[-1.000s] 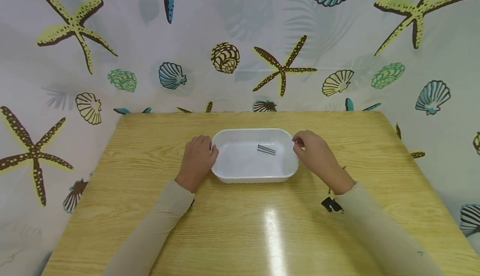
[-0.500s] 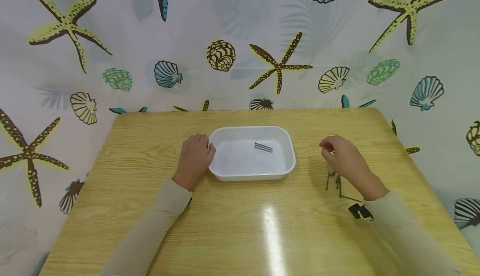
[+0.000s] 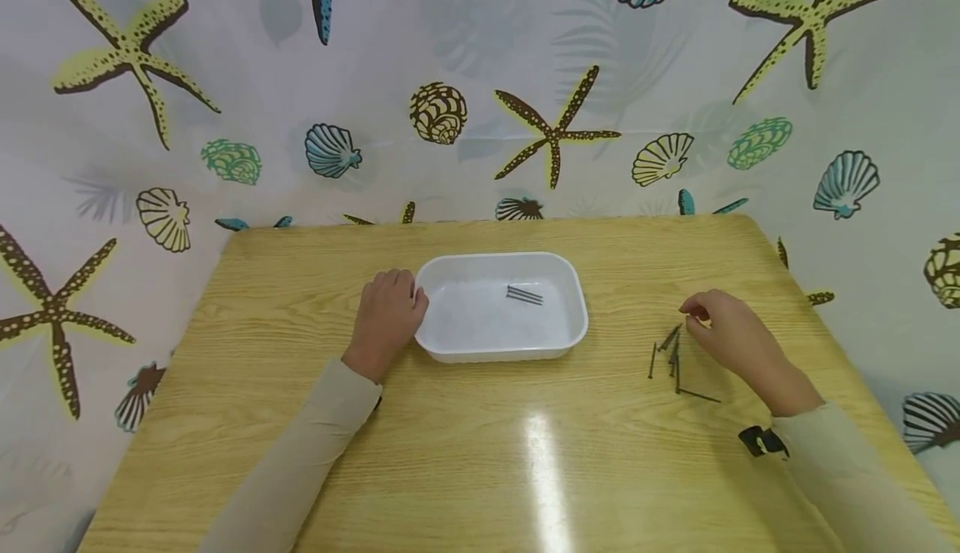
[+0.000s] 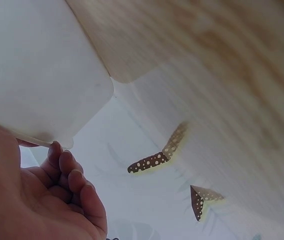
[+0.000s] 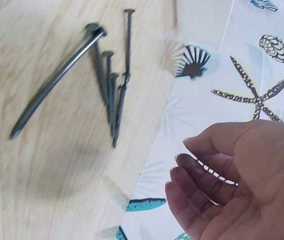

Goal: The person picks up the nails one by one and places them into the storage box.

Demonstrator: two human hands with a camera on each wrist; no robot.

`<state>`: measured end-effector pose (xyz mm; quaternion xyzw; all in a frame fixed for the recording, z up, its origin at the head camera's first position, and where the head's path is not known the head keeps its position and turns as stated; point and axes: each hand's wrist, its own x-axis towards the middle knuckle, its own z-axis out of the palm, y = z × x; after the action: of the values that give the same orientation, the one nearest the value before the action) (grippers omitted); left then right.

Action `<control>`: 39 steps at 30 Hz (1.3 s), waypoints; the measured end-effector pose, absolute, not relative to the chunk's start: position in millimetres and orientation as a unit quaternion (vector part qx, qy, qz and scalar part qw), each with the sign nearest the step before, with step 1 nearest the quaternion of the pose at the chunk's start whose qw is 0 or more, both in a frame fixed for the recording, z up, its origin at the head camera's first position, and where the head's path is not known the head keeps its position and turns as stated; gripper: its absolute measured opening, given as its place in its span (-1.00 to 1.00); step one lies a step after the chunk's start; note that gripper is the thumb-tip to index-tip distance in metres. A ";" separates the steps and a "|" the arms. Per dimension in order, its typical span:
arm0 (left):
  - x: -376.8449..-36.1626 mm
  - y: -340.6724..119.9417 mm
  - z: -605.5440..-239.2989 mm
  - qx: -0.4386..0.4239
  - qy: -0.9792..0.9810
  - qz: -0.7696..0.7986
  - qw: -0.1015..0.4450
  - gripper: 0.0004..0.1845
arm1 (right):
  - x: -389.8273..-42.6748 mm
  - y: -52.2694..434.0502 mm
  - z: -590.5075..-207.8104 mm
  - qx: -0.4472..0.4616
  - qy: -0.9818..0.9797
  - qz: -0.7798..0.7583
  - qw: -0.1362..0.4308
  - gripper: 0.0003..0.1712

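Nails (image 3: pixel 672 359) lie in a loose cluster on the wooden table (image 3: pixel 480 453), to the right of the white tray (image 3: pixel 577 319) and well apart from it. In the right wrist view the cluster (image 5: pixel 99 75) shows as several dark nails, some crossing one another, flat on the wood. Right hand (image 3: pixel 731 336) hovers just beside the cluster at its far right edge; its fingers (image 5: pixel 202 170) are loosely curled and hold nothing. Left hand (image 3: pixel 386 319) rests on the table against the tray's left rim, fingers curled at the rim; whether they clasp it or merely touch it cannot be told. Two nails (image 3: pixel 524 294) lie side by side inside the tray, toward its far right part. A shell-and-starfish patterned curtain (image 3: pixel 480 77) stands behind the table.
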<state>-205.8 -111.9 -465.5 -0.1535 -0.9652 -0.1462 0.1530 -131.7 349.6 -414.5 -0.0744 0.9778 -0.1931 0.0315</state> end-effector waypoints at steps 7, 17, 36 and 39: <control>-204.1 -113.1 -465.7 -0.149 -0.965 -0.150 0.153 -0.75 | -132.5 361.3 -425.2 -0.094 0.978 -0.175 0.055 -0.77; -203.9 -111.9 -466.5 -0.144 -0.968 -0.151 0.138 -0.75 | -136.5 364.8 -438.3 -0.113 0.976 -0.173 0.072 -0.77; -205.8 -111.0 -464.3 -0.142 -0.969 -0.149 0.134 -0.75 | -144.0 371.8 -451.4 -0.164 0.977 -0.123 0.056 -0.87; -205.4 -110.6 -463.4 -0.139 -0.970 -0.150 0.130 -0.75 | -144.8 372.4 -450.6 -0.168 0.978 -0.113 0.057 -0.87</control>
<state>-205.4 -110.6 -463.4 -0.1395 -0.9702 -0.1495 0.1298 -144.8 372.4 -450.6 -0.1681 0.9777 -0.1127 0.0566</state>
